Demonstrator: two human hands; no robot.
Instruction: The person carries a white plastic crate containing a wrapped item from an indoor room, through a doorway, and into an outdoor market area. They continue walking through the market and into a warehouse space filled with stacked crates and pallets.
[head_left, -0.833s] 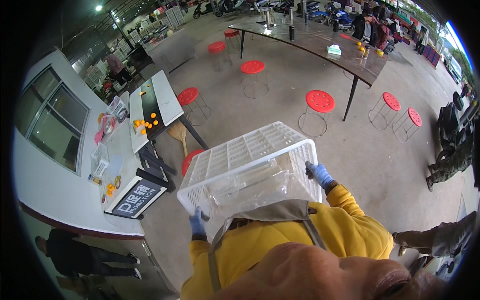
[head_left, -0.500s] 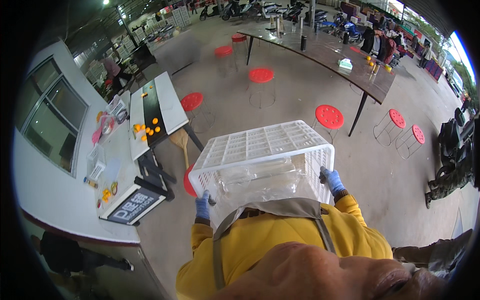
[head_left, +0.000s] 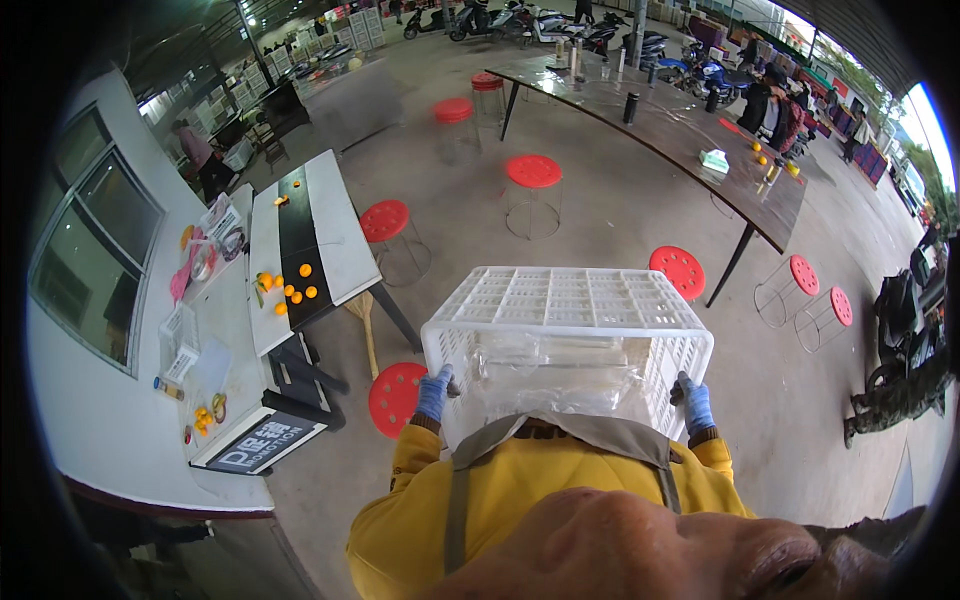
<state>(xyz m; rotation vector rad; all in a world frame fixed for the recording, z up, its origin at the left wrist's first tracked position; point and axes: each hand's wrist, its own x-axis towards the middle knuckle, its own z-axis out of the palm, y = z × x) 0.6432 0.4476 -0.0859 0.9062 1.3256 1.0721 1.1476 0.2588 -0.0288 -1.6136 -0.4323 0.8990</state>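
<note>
A white slatted plastic crate [head_left: 570, 300] is held up in front of my body, its open side facing me. Inside lies crumpled clear plastic film [head_left: 545, 365]. My left hand [head_left: 434, 393], in a blue glove with dark fingertips, grips the crate's left side wall. On the opposite wall my right hand [head_left: 692, 402], gloved the same way, is closed round the edge. The fingers of both hands are partly hidden by the crate.
A counter with oranges [head_left: 305, 270] stands at the left, beside a windowed white wall. Red stools [head_left: 398, 398] are scattered about, one near the crate's left. A long brown table [head_left: 680, 130] stretches across the far right. People and parked scooters are further back.
The crate has shifted right in view and turned level, both hands moving with it. The stool at its left now shows more fully.
</note>
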